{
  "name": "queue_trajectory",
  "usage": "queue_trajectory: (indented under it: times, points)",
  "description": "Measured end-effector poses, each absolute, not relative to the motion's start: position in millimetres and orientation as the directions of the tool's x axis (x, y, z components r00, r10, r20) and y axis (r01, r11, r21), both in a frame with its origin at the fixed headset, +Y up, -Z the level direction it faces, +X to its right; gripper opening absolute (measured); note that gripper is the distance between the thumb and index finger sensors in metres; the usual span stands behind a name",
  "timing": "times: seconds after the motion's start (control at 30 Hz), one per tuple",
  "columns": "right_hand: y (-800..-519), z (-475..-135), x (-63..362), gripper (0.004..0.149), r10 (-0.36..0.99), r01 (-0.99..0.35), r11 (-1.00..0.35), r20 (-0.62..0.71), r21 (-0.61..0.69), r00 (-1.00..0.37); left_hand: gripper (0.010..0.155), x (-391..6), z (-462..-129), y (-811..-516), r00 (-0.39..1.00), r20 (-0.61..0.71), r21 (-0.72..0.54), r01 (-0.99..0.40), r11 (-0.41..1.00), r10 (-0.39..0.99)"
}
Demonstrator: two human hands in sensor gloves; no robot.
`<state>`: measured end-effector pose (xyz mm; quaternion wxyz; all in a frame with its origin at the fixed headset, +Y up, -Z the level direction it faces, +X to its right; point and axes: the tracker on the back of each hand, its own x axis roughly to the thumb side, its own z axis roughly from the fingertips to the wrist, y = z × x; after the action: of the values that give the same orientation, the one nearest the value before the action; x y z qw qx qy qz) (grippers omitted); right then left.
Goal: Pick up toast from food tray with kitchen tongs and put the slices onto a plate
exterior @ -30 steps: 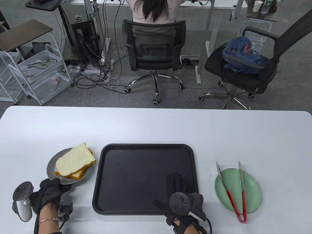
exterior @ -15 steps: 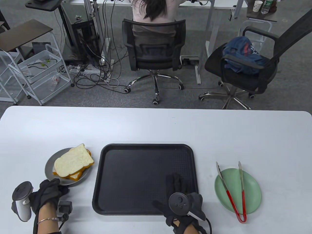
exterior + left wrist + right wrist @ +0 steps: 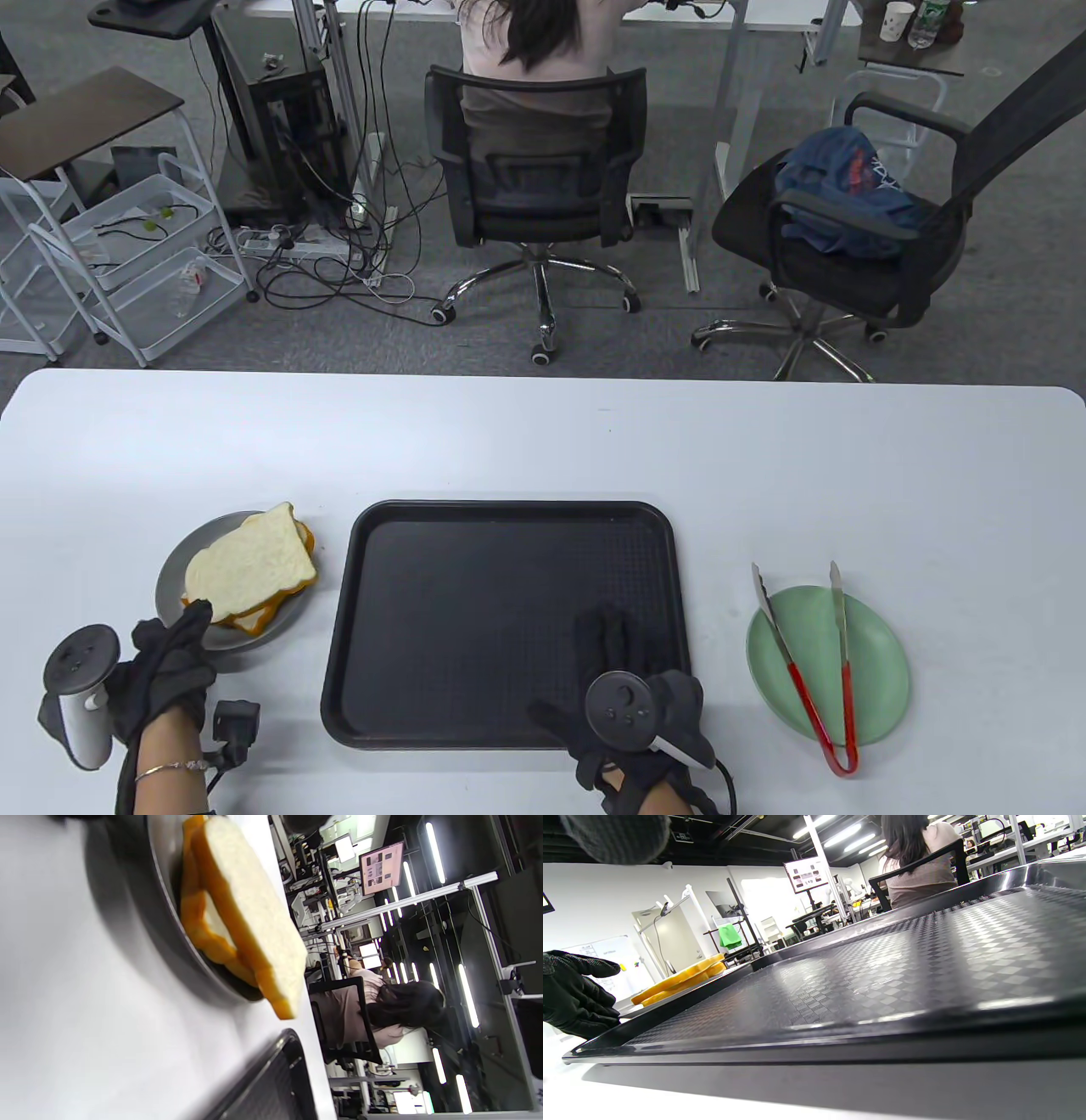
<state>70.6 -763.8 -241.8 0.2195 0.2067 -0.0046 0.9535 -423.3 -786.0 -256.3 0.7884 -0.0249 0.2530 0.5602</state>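
Note:
Two toast slices point(image 3: 250, 564) lie stacked on a grey plate point(image 3: 170, 570) at the table's left; the left wrist view shows the toast point(image 3: 250, 912) and plate point(image 3: 161, 929) from close by. My left hand point(image 3: 174, 662) is at the plate's near rim, one finger stretched toward the toast, gripping nothing. The black food tray point(image 3: 475, 611) holds no toast. My right hand point(image 3: 619, 645) rests flat on the tray's near right corner. The red-handled tongs point(image 3: 803, 688) lie spread on a green plate point(image 3: 882, 671) at the right, out of both hands.
The tray point(image 3: 882, 959) fills the right wrist view, with my left hand point(image 3: 577, 993) and the toast point(image 3: 678, 978) beyond its edge. Office chairs, a seated person and a cable tangle stand past the table's far edge.
The grey plate with the toast slid a little left and toward me. My left hand let go of the rim and its fingers straightened. The right hand stayed put.

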Motion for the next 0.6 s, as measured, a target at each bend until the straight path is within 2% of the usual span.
queue_trajectory:
  times: [0.1, 0.37, 0.5, 0.6]
  points:
    - [-763.7, -241.6, 70.7, 0.104, 0.419, -0.423, -0.902, 0.397, 0.081, -0.817, 0.096, -421.0, -254.2, -776.6, 0.358, -0.427, 0.260, -0.831, 0.492, 0.830]
    - [-764.2, -241.3, 70.3, 0.104, 0.420, -0.421, -0.903, 0.398, 0.089, -0.816, 0.104, -395.7, -250.5, -747.2, 0.550, -0.300, 0.265, -0.737, 0.622, 0.779]
    - [-764.4, -240.7, 70.1, 0.104, 0.422, -0.420, -0.902, 0.395, 0.096, -0.816, 0.106, -371.6, -251.2, -731.8, 0.663, -0.194, 0.215, -0.690, 0.691, 0.723]
    - [-764.6, -240.5, 69.8, 0.104, 0.424, -0.423, -0.901, 0.398, 0.097, -0.813, 0.104, -353.9, -251.4, -724.9, 0.680, -0.062, 0.155, -0.716, 0.681, 0.730]
